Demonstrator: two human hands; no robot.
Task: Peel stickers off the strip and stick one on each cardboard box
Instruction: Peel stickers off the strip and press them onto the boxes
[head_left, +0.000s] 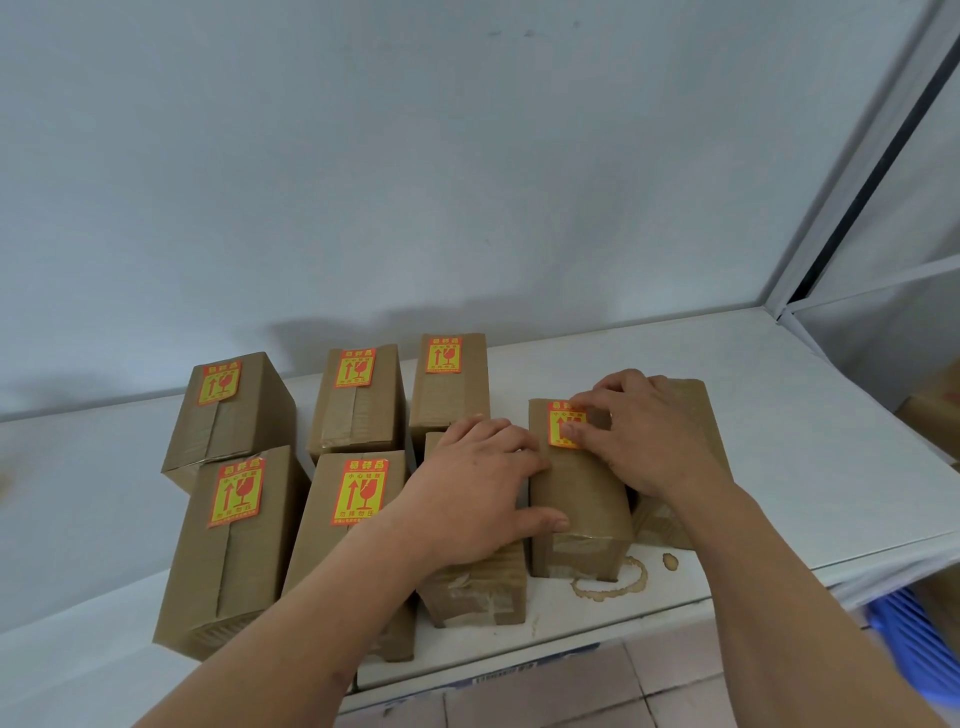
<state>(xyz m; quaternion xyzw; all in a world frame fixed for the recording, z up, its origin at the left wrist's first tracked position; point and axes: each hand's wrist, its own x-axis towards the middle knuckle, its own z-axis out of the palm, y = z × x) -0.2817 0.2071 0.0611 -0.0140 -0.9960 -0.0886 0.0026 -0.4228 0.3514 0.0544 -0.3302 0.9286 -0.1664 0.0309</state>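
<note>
Sticker (566, 425): thin, limp, tacky; pressed flat under right fingers (584, 410). Left fingers (519, 452) spread, steadying box (576, 499) at nine o'clock.

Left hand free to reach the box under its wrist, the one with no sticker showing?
Probably yes. The left hand only rests on the side of the box being labelled, holding nothing, and the unlabelled box lies directly beneath its wrist.

Brown taped cardboard boxes standing close together on a white shelf. Five labelled (236, 501), each with a red-and-yellow fragile sticker (358, 491) flat on top. Sixth box (576, 512) at right front, sticker (563, 422) near its far edge, partly hidden. Two more boxes partly hidden, one (475, 584) left of the sixth, one (698, 415) behind it.
</note>
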